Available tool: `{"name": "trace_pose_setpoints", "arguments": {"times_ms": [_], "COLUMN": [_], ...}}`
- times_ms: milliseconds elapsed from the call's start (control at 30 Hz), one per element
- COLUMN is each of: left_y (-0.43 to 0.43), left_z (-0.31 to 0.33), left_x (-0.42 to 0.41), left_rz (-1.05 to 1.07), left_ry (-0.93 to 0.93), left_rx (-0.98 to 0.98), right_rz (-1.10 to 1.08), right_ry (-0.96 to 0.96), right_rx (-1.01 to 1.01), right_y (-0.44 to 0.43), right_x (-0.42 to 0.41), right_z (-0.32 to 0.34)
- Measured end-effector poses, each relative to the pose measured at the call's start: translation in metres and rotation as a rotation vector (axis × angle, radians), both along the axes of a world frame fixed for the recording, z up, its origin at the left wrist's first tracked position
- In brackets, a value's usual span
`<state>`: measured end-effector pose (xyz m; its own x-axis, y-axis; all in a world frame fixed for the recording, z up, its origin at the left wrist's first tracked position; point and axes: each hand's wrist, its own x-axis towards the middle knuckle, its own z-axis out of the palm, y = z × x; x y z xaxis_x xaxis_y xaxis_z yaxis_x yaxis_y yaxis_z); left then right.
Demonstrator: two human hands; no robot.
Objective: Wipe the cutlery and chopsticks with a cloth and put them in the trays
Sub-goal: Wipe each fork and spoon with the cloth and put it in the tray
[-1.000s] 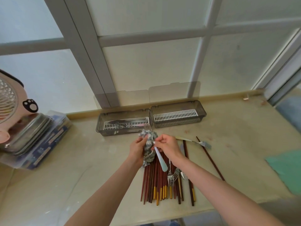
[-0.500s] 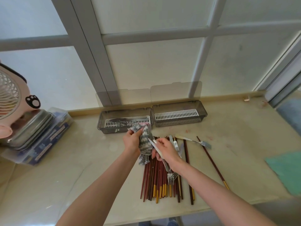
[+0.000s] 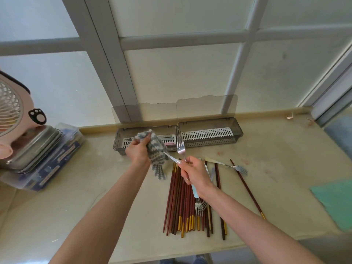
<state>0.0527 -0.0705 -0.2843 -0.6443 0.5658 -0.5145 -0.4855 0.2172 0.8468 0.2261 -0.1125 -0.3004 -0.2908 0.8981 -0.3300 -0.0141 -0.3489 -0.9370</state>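
Two trays (image 3: 209, 143) stand side by side on the surface (image 3: 95, 187). One cloth (image 3: 157, 149), bunched in the left hand (image 3: 137, 151), hides part of the left tray. The right hand (image 3: 194, 173) pinches one upright fork (image 3: 180, 147) and a second piece (image 3: 170, 158), its end buried in cloth. One lone fork (image 3: 228, 165) lies apart; the chopsticks (image 3: 177, 197) overlap beyond counting.

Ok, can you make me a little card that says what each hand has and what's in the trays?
Left hand: grips the grey-and-white cloth
Right hand: holds a fork, tines up
Left tray: some cutlery inside
Right tray: only its white grid shows
Chopsticks: piled on the table, not yet in a tray
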Motion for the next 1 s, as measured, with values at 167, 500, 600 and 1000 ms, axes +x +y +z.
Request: {"name": "trace_pose_setpoints", "arguments": {"times_ms": [167,500,600,1000], "left_y": [-0.001,-0.006,-0.003,-0.020], "left_z": [-0.006,-0.014,-0.010,-0.016], "left_x": [-0.018,0.022,0.016,0.031], "left_rz": [-0.270,-0.423,-0.401,-0.439], "left_ry": [-0.183,-0.140,-0.154,-0.107], "left_rx": [0.033,0.108,0.132,0.125], "right_rz": [-0.154,0.015,0.054,-0.144], "right_ry": [0.056,0.325,0.491,0.354], "right_rx": [0.012,-0.142,-0.261,-0.278], "right_y": [0.000,0.008,0.007,0.011], "right_x": [0.007,-0.008,-0.003,-0.024], "right_z": [-0.002,-0.017,-0.025,-0.032]}}
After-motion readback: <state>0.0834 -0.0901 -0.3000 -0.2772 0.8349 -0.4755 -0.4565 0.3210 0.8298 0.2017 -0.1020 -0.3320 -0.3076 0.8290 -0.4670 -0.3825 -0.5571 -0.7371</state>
